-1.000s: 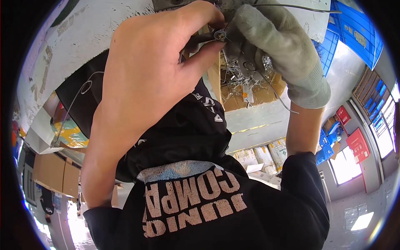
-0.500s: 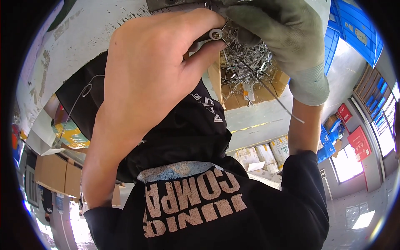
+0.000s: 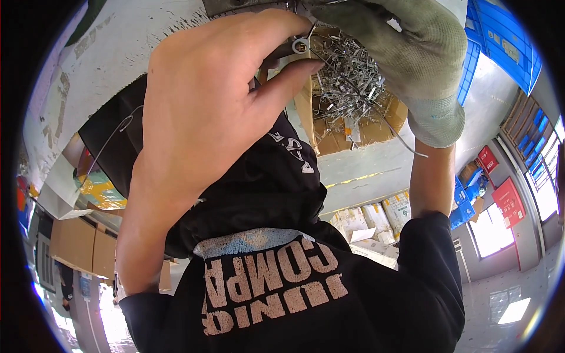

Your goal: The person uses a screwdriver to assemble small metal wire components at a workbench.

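My bare left hand is curled at the top of the work surface, its back toward me. Its thumb and forefinger stand a little apart around a small round metal piece with a brassy centre. A long thin wire passes under this hand, sticking out on both sides, with a small loop to the left; the other fingers are hidden. My right hand, in a grey-green knitted glove, is bent with its fingertips close by the round piece. What those fingertips pinch is too small and covered to make out.
Below the gloved hand stands a cardboard box with a heap of small metal clips or pins. A dark metal plate lies at the top edge on the worn white tabletop. Blue crates stand at the right, white packages lower down.
My left thumb has moved slightly away from the round piece, and the left hand has shifted a little left. The wire's right end has swung upward. My gloved hand has moved slightly right.
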Tool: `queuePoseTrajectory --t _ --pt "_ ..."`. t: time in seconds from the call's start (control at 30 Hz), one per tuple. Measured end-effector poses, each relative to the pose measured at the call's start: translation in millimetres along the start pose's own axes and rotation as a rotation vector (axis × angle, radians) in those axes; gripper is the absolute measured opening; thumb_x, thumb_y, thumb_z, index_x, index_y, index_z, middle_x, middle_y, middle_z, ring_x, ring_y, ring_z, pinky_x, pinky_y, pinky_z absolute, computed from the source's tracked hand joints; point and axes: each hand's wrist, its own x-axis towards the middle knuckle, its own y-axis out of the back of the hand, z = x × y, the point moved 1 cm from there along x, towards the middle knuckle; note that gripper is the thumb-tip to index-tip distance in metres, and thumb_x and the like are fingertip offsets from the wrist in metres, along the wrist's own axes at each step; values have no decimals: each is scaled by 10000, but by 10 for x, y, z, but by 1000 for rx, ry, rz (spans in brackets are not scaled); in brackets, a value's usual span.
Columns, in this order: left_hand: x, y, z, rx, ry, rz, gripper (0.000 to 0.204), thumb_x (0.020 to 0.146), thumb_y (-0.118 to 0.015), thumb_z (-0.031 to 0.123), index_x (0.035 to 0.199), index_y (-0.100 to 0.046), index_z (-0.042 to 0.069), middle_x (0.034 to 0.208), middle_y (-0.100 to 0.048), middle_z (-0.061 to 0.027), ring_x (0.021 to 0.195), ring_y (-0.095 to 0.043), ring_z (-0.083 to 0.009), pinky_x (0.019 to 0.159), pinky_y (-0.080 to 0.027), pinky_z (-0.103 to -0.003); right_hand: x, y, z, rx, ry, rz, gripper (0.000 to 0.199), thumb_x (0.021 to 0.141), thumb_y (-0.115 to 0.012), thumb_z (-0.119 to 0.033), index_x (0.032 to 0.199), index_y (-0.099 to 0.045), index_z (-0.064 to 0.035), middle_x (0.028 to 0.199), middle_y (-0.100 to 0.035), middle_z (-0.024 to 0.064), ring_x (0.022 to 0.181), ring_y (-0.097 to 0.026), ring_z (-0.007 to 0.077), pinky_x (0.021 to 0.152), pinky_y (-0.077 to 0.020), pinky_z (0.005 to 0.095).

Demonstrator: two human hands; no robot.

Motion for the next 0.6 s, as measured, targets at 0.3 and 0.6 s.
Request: queuePoseTrajectory --t 0.3,0.6 --pt "36 14 -23 79 -74 -2 255 776 -824 55 1004 -723 2 860 -738 -98 740 -719 -161 650 -545 -252 59 -32 -8 -189 116 -26 201 824 -701 80 1023 -725 67 1035 -726 139 935 -691 223 818 -565 296" --pt "84 4 27 129 -32 -72 240 784 -815 83 988 -722 -4 795 -718 -121 668 -704 -191 611 -524 -262 59 -43 10 -255 129 -5 177 805 -724 73 981 -736 65 1018 -733 132 880 -695 200 759 -572 284"
